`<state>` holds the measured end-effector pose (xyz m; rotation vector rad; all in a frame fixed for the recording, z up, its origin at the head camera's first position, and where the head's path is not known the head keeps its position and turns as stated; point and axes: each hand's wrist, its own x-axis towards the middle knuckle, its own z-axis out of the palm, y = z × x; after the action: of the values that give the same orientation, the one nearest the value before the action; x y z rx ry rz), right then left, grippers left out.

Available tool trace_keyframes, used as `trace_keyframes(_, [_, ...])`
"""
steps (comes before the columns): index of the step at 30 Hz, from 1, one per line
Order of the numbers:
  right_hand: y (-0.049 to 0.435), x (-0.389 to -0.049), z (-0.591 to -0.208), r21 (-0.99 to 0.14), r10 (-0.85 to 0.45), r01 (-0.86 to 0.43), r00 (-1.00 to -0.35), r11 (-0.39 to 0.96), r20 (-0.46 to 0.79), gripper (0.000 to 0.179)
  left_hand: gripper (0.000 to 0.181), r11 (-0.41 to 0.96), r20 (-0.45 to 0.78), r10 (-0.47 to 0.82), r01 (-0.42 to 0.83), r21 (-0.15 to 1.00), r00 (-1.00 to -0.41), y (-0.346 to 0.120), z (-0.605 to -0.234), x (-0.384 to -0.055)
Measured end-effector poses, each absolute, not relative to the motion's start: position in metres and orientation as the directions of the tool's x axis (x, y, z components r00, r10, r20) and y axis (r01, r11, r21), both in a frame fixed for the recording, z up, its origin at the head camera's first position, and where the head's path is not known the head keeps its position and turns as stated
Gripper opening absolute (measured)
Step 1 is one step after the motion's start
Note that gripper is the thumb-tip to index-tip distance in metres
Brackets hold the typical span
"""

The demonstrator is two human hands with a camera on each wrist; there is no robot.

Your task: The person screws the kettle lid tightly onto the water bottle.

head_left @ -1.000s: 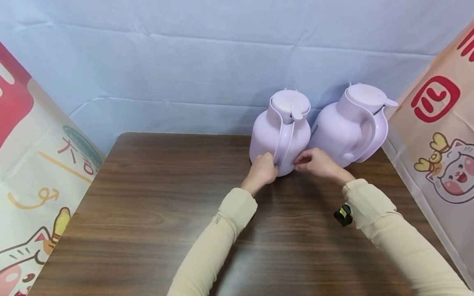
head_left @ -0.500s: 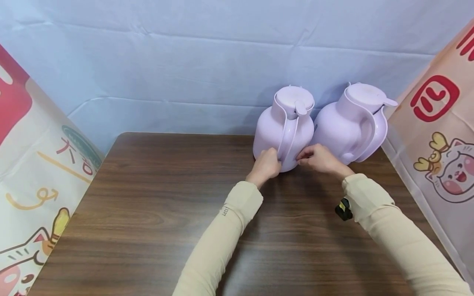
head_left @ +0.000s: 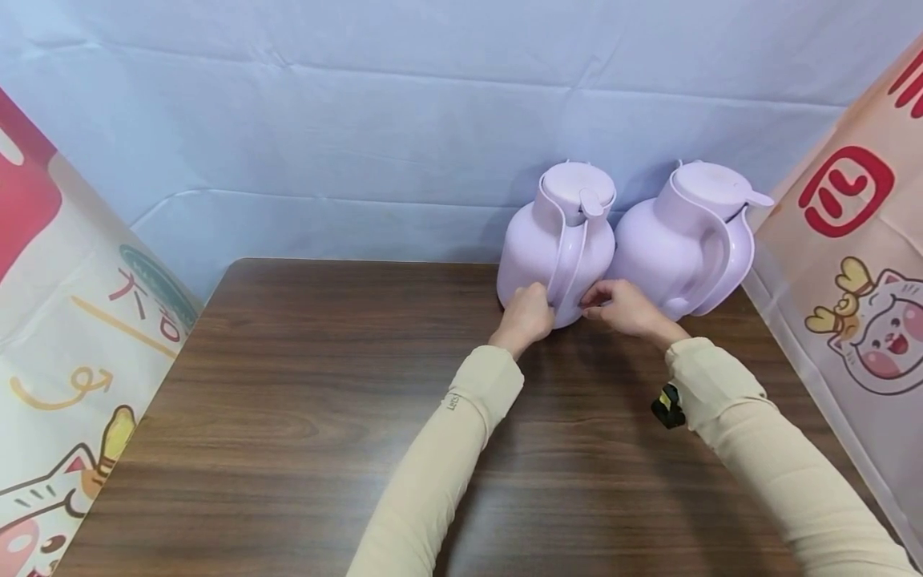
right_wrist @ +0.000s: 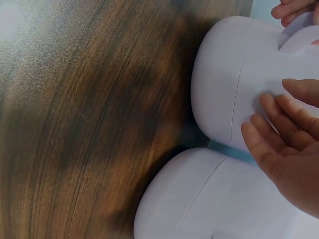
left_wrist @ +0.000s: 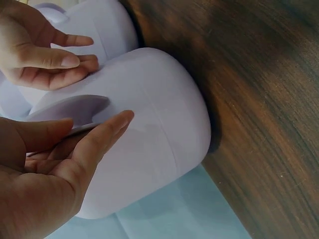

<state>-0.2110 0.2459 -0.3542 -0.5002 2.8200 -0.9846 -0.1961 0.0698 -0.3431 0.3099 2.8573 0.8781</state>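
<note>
In the head view, a lilac thermos jug (head_left: 525, 244) stands upright near the table's back edge. Its handle and lid lever face me. My left hand (head_left: 530, 312) grips the lower part of this handle. Thumb and fingers lie around the handle (left_wrist: 75, 110) in the left wrist view, with the index finger along the jug's body. At the jug's right side is my right hand (head_left: 626, 308), its fingers loosely bent and fingertips against the body. The right wrist view shows these fingers (right_wrist: 286, 122) with nothing held between them.
A second lilac thermos jug (head_left: 652, 252) stands close by on the right, its handle turned right. Behind both hangs a pale blue cloth (head_left: 375, 144). Printed cartoon panels flank the brown wooden table (head_left: 303, 385) on both sides.
The held jug has slid back and a little to the right, closer to the second jug. My left hand moved along with it; my right hand shifted only slightly. The second jug stayed put.
</note>
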Motion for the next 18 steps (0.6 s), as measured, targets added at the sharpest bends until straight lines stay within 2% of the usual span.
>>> trace_keyframes(18, [0.2463, -0.2093, -0.3618, -0.673, -0.338, -0.233, -0.941, 0.701, -0.027, 0.025, 0.013, 0.806, -0.015, 0.199, 0.155, 0.571, -0.980, 0.0752, -0.3479, -0.1988])
